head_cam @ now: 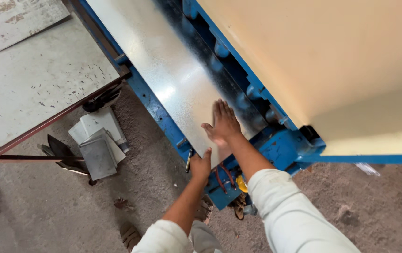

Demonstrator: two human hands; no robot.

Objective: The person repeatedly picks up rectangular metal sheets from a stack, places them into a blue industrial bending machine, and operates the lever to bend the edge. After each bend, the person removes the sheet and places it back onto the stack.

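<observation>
A long shiny galvanised metal sheet (163,61) lies on the bed of a blue machine (285,145) with a cream upper body (332,61). My right hand (222,124) lies flat on the sheet's near end, fingers stretched out toward the machine's row of blue hold-downs (245,89). My left hand (201,164) grips the sheet's near edge from below, thumb up against it. Both arms wear light sleeves.
A worn grey table (37,79) with a rusty frame stands to the left. Small bent sheet pieces (98,143) and dark offcuts (62,152) lie on the rough concrete floor beneath it. My sandalled feet (128,234) show at the bottom.
</observation>
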